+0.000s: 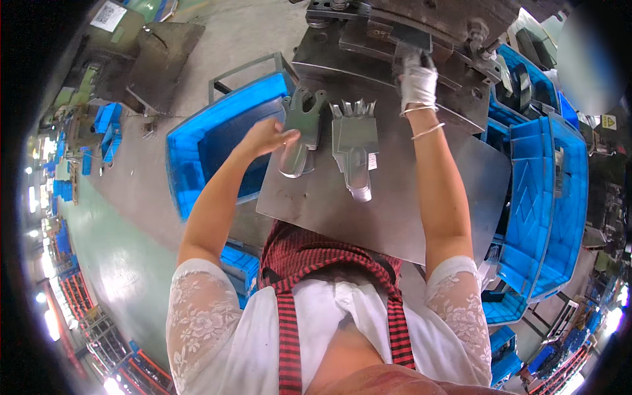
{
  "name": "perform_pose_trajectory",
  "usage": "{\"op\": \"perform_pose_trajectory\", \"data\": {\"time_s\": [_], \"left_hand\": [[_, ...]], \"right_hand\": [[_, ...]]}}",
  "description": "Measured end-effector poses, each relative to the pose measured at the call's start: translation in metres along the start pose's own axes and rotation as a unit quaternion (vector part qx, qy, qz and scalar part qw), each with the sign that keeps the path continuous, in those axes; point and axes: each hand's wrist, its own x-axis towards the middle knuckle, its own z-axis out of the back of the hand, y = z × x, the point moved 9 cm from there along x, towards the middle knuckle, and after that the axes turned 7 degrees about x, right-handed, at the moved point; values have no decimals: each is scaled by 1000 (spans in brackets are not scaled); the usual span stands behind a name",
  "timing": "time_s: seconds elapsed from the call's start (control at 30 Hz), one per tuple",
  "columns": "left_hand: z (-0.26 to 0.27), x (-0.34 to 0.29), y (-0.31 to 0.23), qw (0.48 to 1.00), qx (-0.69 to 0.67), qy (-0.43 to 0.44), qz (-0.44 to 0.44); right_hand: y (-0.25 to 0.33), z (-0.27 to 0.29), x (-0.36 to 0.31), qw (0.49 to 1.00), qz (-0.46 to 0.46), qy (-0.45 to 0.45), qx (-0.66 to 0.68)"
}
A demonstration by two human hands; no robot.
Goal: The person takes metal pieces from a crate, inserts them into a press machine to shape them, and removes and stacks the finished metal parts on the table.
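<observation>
My bare left hand (268,137) is closed on the left edge of a flat grey stamped metal part (304,118), its thumb on top. This part has pronged lobes at its far end and a rounded tongue at its near end. Just right of it, a stack of similar metal parts (355,138) lies on the steel table (395,204), their pronged ends pointing away from me. My right hand (419,82), in a white glove, reaches up to the press tooling (388,49). Its fingers look bent at the tooling's front, and what they hold is hidden.
On the left stands a blue bin (230,99) beside the table. More blue bins (546,197) are stacked on the right, with metal pieces in a blue bin (526,72) behind. The heavy press block borders the table's far side. A dark metal plate (161,66) stands at far left.
</observation>
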Motion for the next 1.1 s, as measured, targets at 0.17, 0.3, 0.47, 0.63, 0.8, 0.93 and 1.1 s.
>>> {"op": "perform_pose_trajectory", "data": {"time_s": [0.17, 0.3, 0.47, 0.63, 0.8, 0.93, 1.1], "left_hand": [[14, -20, 19, 987, -81, -110, -87], [29, -24, -4, 873, -484, -51, 0], [41, -19, -49, 803, -589, -68, -60], [28, -5, -56, 779, -620, -78, -54], [25, -9, -46, 767, -635, -79, -49], [36, -22, -17, 779, -617, -109, -30], [30, -17, -17, 758, -641, -122, -3]], "right_hand": [[27, 4, -16, 938, 219, -1, -268], [-3, 28, -22, 955, 148, 24, -257], [-19, 25, -156, 921, 32, 226, -315], [-11, 31, -148, 825, -34, 179, -534], [-38, 16, -115, 899, 14, 188, -396], [-9, -8, -120, 893, 68, 173, -411], [-16, -11, -126, 810, 52, 258, -525]]}}
